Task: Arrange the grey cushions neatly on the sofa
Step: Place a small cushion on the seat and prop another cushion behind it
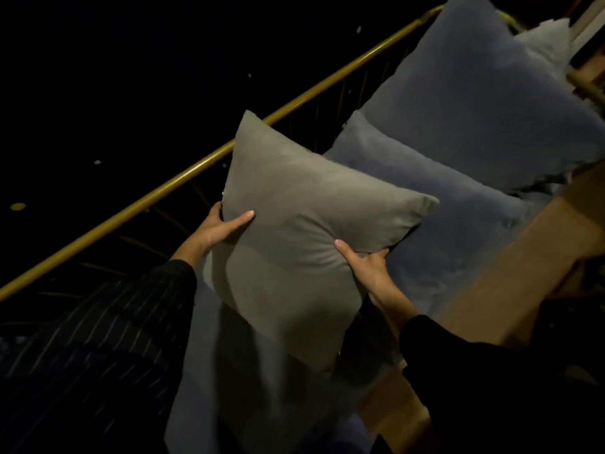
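A square grey cushion is held up in the middle of the view, tilted like a diamond. My left hand grips its left edge, thumb on the front face. My right hand grips its lower right edge, fingers tucked behind. Behind it a bluish-grey cushion leans on the sofa, and a larger one stands further back. Another grey cushion lies on the seat below the held one, partly hidden by it.
A gold metal rail forms the sofa's back and runs diagonally from lower left to upper right, with darkness beyond it. The sofa's tan wooden front edge runs along the right. A white cushion shows at the far top right.
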Motion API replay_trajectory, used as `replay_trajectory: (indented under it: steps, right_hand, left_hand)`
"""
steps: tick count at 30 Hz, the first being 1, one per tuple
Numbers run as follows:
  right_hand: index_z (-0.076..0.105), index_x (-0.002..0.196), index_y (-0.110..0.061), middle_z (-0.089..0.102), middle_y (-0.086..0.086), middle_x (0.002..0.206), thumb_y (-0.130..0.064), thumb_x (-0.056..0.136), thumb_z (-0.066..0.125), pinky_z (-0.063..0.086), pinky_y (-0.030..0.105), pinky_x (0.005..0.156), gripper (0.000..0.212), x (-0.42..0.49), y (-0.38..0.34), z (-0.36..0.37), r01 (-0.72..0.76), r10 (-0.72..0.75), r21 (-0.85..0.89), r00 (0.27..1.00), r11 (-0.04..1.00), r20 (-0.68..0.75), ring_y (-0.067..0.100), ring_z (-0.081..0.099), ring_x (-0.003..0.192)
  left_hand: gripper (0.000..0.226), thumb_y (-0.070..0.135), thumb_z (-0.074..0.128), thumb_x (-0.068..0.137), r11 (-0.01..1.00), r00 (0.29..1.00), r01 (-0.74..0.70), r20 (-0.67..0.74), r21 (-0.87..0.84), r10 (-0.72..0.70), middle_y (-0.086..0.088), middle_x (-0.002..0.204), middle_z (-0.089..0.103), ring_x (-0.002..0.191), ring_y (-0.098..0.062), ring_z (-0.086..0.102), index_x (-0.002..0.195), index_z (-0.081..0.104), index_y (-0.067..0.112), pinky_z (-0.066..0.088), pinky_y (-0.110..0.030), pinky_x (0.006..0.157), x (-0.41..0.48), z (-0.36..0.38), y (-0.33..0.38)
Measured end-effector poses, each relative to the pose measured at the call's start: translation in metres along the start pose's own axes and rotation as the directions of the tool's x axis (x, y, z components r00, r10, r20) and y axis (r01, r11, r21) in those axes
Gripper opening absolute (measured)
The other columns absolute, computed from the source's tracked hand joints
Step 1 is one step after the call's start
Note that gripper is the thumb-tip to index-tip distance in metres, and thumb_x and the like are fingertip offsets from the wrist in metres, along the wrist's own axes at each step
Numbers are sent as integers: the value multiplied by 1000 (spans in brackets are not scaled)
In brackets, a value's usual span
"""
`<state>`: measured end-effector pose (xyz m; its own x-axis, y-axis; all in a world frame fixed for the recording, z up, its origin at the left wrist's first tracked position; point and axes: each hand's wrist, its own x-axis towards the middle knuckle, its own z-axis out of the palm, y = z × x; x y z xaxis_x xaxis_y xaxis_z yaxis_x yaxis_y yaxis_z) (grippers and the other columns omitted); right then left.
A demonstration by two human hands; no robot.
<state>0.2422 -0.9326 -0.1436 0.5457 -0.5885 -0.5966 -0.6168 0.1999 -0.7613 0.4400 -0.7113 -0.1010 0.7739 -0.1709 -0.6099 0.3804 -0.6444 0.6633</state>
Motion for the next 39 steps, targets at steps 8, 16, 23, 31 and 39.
replay_trajectory:
  steps: [8, 16, 23, 31, 39]
  right_hand:
    - [22, 151, -7, 42, 5, 150, -27, 84, 72, 29, 20, 102, 87, 30, 20, -11, 61, -56, 112, 997, 992, -50, 21, 41, 136]
    - [28, 151, -11, 46, 5, 148, -31, 83, 73, 38, 34, 111, 84, 5, 9, -18, 119, -115, 123, 992, 985, -43, 17, 47, 132]
    - [40, 144, -19, 53, 6, 143, -61, 72, 71, 40, 36, 107, 89, -34, -39, -1, 222, -214, -179, 975, 959, 61, 28, 50, 131]
    - [31, 150, -19, 44, 11, 150, -57, 83, 61, 36, 45, 113, 83, -58, -6, 52, 264, -115, -430, 933, 864, 341, 36, 42, 136]
    - [8, 155, -30, 29, 17, 158, -74, 73, 46, 25, 55, 116, 100, -45, 33, 89, 235, 23, -588, 918, 774, 396, 43, 28, 143]
  left_hand:
    - [95, 48, 76, 79, 994, 994, 12, 112, -106, 0, -3, 136, 52, 110, -22, 58, 154, 25, 18, 48, -39, 96, 40, -2, 15]
    - [78, 54, 84, 64, 985, 997, -48, -65, -163, 38, 3, 112, 66, 103, -19, 63, 129, 63, 16, 49, -32, 88, -13, -9, -8]
    - [95, 70, 83, 51, 885, 952, 34, -254, -463, -170, 0, 116, 70, 104, -23, 66, 128, 64, 17, 53, -40, 98, -100, -26, -93]
    - [104, 62, 88, 51, 620, 862, 179, -182, -764, -473, -8, 127, 68, 113, -32, 65, 137, 57, 12, 51, -48, 102, -175, 13, -227]
    - [124, 70, 87, 38, 503, 825, 224, -112, -835, -553, -9, 136, 62, 119, -36, 61, 142, 50, 15, 48, -54, 104, -178, 24, -278]
